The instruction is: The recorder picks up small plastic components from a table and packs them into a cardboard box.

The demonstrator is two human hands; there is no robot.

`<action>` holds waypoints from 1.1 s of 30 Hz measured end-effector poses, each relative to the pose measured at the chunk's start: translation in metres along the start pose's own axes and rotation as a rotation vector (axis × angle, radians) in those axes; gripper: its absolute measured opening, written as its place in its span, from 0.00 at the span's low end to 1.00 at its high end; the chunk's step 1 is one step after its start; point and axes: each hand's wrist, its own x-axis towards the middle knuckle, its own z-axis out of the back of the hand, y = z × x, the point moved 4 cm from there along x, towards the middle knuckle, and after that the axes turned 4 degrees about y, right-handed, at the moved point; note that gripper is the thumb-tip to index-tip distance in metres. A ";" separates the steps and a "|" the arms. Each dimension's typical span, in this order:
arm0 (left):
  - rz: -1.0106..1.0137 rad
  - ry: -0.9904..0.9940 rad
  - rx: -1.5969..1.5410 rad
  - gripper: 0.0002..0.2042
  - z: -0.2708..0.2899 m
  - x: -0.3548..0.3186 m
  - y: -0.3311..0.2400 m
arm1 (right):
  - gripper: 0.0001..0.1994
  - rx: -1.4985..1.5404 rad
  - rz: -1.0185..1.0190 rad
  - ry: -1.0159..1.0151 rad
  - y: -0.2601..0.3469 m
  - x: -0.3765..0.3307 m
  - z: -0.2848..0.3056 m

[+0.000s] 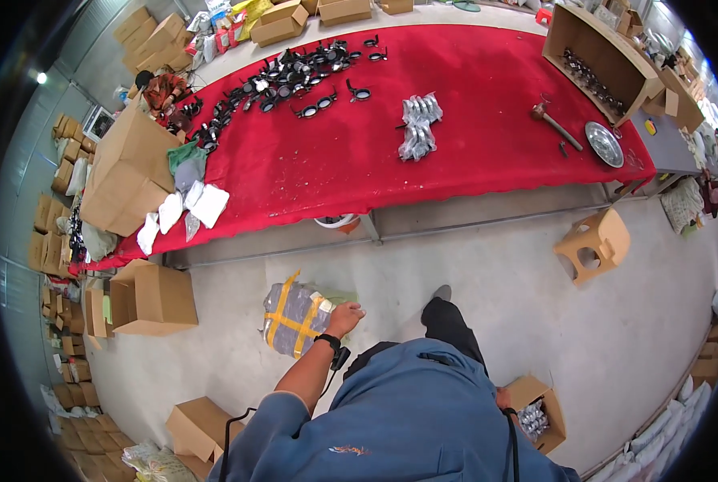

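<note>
My left hand (345,320), with a dark band at the wrist, hangs in front of a grey package (288,320) bound with yellow tape. Its fingers are loosely bent and I see nothing in them; whether it touches the package is unclear. Only a small part of my right hand (503,398) shows beside my blue shirt, its fingers hidden. Close to that hand is an open cardboard box (555,419) holding silvery, plastic-wrapped parts (533,419). I cannot tell whether the hand grips this box.
A red-covered table (319,177) spans the front, bearing black round-faced parts (310,68), wrapped pieces (419,126), a hammer (557,128) and a metal dish (604,145). A tan stool (594,245) stands right. Cartons (156,299) line the left; another person (163,90) sits far left.
</note>
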 end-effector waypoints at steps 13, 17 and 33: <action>-0.098 -0.121 0.064 0.25 0.073 0.146 -0.188 | 0.08 0.647 -0.238 0.166 0.150 0.223 0.139; -0.204 -0.138 0.059 0.25 0.107 0.221 -0.237 | 0.13 0.732 -0.205 -0.008 0.265 0.273 0.188; -0.631 -0.060 0.279 0.52 0.139 0.391 -0.490 | 0.15 0.426 -0.200 -0.014 0.332 0.188 0.106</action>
